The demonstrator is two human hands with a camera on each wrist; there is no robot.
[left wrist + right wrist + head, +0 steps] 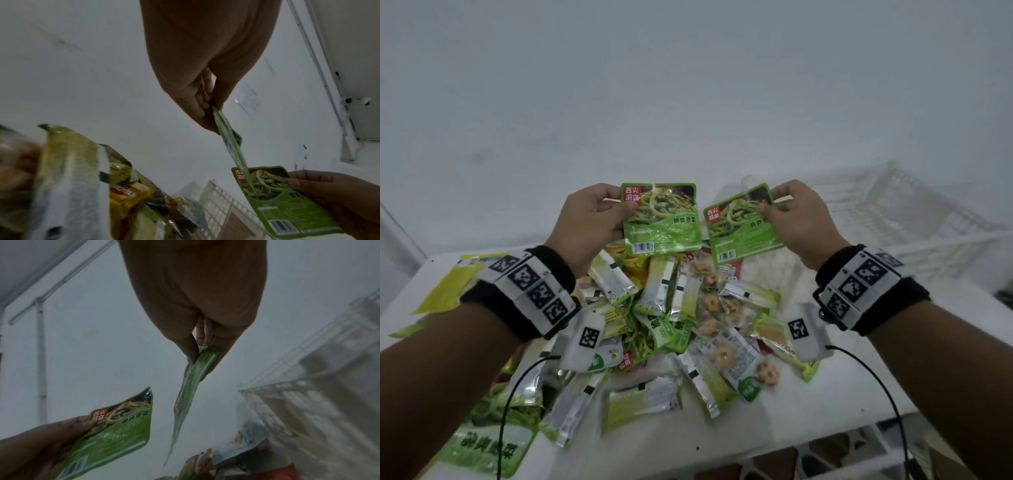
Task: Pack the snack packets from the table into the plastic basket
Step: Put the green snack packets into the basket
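Above the pile, my left hand (599,216) pinches the left edge of a flat green snack packet (662,221) with a noodle picture and a barcode. My right hand (787,219) pinches the upper right corner of a second green packet (743,228) of the same kind, tilted a little. In the left wrist view the left packet (228,138) shows edge-on below my fingers, and the right one (287,201) faces the camera. The right wrist view shows its own packet (191,386) edge-on and the left packet (115,428) beyond. The white plastic basket (914,219) stands at the back right, blurred.
A heap of several snack packets (671,315), green-and-silver sachets and clear ones with round biscuits, covers the white table (859,387). A large green bag (489,445) lies at the front left and a yellow bag (453,284) at the left. A white wall rises behind.
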